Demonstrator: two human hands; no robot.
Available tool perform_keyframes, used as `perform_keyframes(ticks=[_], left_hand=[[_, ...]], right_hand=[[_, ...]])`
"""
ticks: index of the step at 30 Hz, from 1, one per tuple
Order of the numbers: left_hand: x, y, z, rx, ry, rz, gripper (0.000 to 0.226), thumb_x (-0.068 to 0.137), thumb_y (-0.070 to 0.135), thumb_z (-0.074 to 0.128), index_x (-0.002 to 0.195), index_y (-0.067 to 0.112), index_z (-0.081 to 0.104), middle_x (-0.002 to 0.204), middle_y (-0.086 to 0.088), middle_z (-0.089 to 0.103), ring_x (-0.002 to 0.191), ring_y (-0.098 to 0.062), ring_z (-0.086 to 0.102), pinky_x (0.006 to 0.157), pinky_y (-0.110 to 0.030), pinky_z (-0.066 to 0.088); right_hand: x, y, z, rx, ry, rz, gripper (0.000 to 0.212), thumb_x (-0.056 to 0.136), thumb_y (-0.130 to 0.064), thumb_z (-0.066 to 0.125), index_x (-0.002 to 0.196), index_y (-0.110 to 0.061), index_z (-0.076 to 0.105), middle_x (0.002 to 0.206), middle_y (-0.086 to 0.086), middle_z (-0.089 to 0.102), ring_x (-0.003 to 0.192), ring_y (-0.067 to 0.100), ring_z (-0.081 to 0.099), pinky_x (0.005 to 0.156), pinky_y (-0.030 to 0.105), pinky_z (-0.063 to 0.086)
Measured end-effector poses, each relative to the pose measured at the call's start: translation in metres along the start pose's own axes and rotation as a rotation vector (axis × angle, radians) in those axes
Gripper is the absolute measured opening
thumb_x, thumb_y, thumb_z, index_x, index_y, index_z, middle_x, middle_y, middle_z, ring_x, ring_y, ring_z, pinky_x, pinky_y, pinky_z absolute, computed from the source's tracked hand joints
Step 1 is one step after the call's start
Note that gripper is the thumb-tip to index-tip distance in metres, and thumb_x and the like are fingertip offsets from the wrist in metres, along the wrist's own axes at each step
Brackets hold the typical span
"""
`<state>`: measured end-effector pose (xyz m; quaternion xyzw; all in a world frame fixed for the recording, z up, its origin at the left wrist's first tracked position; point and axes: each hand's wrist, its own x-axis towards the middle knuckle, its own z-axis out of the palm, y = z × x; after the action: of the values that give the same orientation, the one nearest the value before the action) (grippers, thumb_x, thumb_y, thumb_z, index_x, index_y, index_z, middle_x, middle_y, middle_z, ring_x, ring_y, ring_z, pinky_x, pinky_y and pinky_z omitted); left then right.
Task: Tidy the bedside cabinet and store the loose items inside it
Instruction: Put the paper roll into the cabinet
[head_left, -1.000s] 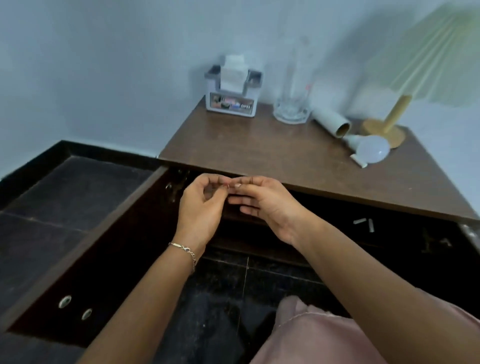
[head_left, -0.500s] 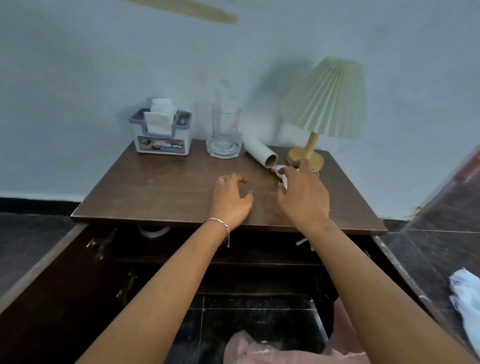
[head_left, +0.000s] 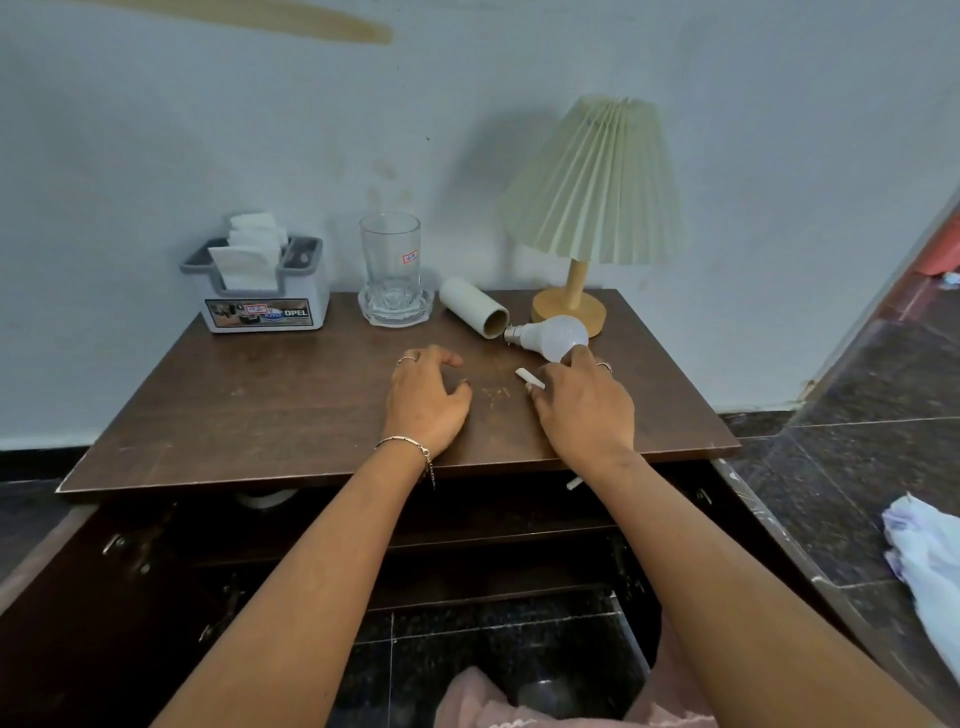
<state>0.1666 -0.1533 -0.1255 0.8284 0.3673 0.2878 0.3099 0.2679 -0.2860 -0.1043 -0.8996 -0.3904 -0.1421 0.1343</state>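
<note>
Bedside cabinet (head_left: 291, 415), brown top, doors open below; a pale object partly shows on the inner shelf.
Left hand (head_left: 427, 402): palm down on the top, fingers curled, holding nothing.
Right hand (head_left: 584, 408): fingertips pinching a small white stick (head_left: 530, 378), one finger touching the light bulb (head_left: 551, 336).
Behind, against the wall: tissue holder (head_left: 265, 291), drinking glass (head_left: 390, 267), cardboard tube (head_left: 474, 307), pleated table lamp (head_left: 592, 208).

Pale wall (head_left: 208, 130) fills upper frame, tan streak (head_left: 291, 23) at top left. Dark tiled floor (head_left: 857, 426) at right, crumpled white cloth (head_left: 924, 561) lower right.
</note>
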Motion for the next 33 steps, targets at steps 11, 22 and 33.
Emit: perform_keyframes(ticks=[11,22,33], left_hand=[[0.009,0.001,0.003,-0.06,0.041,-0.017,0.037,0.082,0.016,0.063,0.118,0.017,0.053,0.123,-0.007,0.048,0.115,-0.023,0.05,0.101,-0.038,0.042],[0.053,0.021,-0.007,0.561,-0.033,0.438,0.069,0.083,-0.006,0.052,0.145,0.015,0.03,0.152,-0.008,0.026,0.128,-0.033,0.039,0.1,-0.044,0.044],[0.077,0.032,0.01,0.973,-0.168,0.664,0.068,0.092,0.002,0.045,0.15,0.027,0.019,0.16,-0.003,0.013,0.138,-0.03,0.028,0.097,-0.046,0.045]], right_hand=[[0.003,-0.007,0.0,0.223,0.004,0.059,0.019,0.094,-0.03,0.052,0.105,-0.017,0.06,0.103,0.001,0.061,0.092,0.021,0.058,0.067,0.032,0.047],[0.007,-0.021,-0.011,0.337,-0.065,0.103,0.021,0.095,-0.024,0.049,0.112,-0.016,0.055,0.102,0.006,0.064,0.09,0.025,0.059,0.066,0.031,0.041],[0.007,-0.021,-0.007,0.283,-0.073,0.05,0.023,0.095,-0.024,0.05,0.114,-0.014,0.057,0.103,0.008,0.064,0.093,0.025,0.059,0.066,0.028,0.036]])
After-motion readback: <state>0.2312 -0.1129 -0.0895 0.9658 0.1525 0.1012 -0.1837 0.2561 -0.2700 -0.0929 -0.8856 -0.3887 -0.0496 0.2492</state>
